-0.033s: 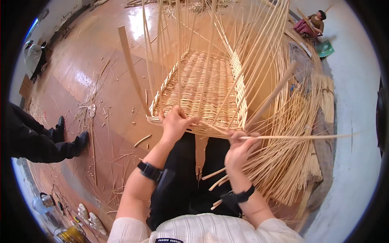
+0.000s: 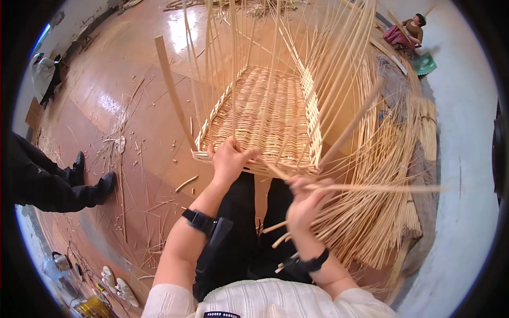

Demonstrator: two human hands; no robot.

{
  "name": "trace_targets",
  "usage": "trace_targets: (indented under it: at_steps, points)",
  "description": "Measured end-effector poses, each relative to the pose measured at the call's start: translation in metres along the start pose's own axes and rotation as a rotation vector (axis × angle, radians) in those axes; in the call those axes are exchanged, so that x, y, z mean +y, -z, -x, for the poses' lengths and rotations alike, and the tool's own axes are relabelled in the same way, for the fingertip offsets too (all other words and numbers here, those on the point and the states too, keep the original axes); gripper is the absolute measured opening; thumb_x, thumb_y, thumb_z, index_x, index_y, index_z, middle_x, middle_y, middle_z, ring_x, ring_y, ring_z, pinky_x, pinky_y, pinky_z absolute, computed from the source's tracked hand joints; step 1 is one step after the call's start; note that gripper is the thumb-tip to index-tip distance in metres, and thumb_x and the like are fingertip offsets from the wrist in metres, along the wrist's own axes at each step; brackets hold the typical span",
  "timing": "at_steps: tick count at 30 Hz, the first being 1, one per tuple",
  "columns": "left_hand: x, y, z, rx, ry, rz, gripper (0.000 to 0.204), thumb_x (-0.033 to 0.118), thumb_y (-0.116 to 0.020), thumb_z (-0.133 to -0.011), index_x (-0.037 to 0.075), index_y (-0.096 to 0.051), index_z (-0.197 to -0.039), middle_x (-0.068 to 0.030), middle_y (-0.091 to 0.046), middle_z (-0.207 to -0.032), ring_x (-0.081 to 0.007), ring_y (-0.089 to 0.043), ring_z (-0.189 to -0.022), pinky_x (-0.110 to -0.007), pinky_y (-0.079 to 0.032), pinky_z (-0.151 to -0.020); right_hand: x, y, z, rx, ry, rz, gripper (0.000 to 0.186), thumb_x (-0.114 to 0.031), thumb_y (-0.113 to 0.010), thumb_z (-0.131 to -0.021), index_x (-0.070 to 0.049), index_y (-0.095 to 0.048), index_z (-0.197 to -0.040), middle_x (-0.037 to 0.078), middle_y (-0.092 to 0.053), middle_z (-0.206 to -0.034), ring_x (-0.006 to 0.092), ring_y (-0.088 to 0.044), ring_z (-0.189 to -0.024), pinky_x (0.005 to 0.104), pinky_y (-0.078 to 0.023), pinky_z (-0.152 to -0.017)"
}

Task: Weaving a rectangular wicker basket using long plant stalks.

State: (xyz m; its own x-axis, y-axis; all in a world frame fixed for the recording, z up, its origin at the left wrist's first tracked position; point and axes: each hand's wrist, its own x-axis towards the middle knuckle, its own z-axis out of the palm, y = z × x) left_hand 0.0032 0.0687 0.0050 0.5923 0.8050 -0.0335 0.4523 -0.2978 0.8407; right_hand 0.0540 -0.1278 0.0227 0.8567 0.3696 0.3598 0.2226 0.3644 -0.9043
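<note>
A shallow woven wicker basket sits before my knees, with long thin stakes rising from its sides and a thick post at each near corner. My left hand is closed on the near edge, thumb and fingers pinching the weave left of its middle. My right hand grips a long pale wicker rod. That rod runs from the near edge through the right fingers and out to the right. The right fingertips and the rod's far end are blurred by motion.
A large heap of loose wicker rods lies on the right beside a bundle. Another person sits at the far right. A standing person's legs are at the left. Cut scraps litter the floor. White shoes are lower left.
My right hand has moved down and slightly left, drawing the rod away from the basket's near edge. The right-hand stakes and corner post have shifted a little. My left hand keeps its place.
</note>
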Motion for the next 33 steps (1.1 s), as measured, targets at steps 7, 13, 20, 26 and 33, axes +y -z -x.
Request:
trace_targets:
  at_steps: [7,13,20,26,33]
  points:
    - [0.004,0.004,0.003,-0.062,0.042,-0.182,0.060,0.065,-0.074,-0.071,0.008,-0.059,-0.077,-0.0040,-0.063,-0.066,-0.0228,-0.063,-0.073,-0.051,-0.014,-0.110,-0.016,0.012,0.026,-0.317,0.078,0.056,0.028,-0.034,-0.026,-0.108,-0.008,-0.037,-0.110,0.019,-0.057,-0.106,0.0331,-0.059,-0.109,0.0486,-0.044,-0.104]
    - [0.008,0.012,0.029,0.038,-0.088,-0.038,0.033,0.035,-0.076,-0.083,0.005,-0.062,-0.085,-0.0031,-0.063,-0.074,-0.0199,-0.059,-0.077,-0.040,-0.030,-0.098,-0.016,0.030,0.018,-0.292,0.042,0.037,0.032,-0.037,-0.021,-0.107,-0.009,-0.036,-0.110,0.022,-0.061,-0.112,0.0352,-0.060,-0.116,0.0494,-0.044,-0.105]
    - [0.041,-0.032,0.029,-0.168,-0.394,0.132,0.026,0.024,-0.059,-0.097,-0.002,-0.064,-0.094,-0.0127,-0.068,-0.085,-0.0264,-0.066,-0.078,-0.037,-0.051,-0.069,-0.010,0.033,0.009,-0.240,0.051,0.081,0.032,-0.035,-0.022,-0.108,-0.008,-0.038,-0.111,0.022,-0.061,-0.116,0.0324,-0.060,-0.117,0.0472,-0.045,-0.105]
    - [0.050,-0.035,0.015,-0.241,-0.210,-0.039,0.037,0.032,-0.052,-0.099,0.001,-0.063,-0.083,-0.0176,-0.064,-0.067,-0.0375,-0.063,-0.068,-0.044,-0.051,-0.067,-0.052,0.088,-0.032,0.192,-0.133,-0.106,0.024,0.003,-0.046,-0.098,-0.012,-0.042,-0.116,0.012,-0.063,-0.105,0.0183,-0.059,-0.096,0.0335,-0.046,-0.090]
    - [0.045,-0.028,0.014,-0.493,-0.378,-0.080,0.039,0.040,-0.070,-0.087,0.004,-0.057,-0.088,-0.0114,-0.064,-0.068,-0.0308,-0.065,-0.072,-0.038,-0.046,-0.080,-0.014,0.159,-0.036,0.187,-0.652,-0.315,0.028,-0.002,-0.055,-0.097,-0.022,-0.044,-0.113,0.004,-0.064,-0.106,0.0146,-0.060,-0.085,0.0338,-0.050,-0.078]
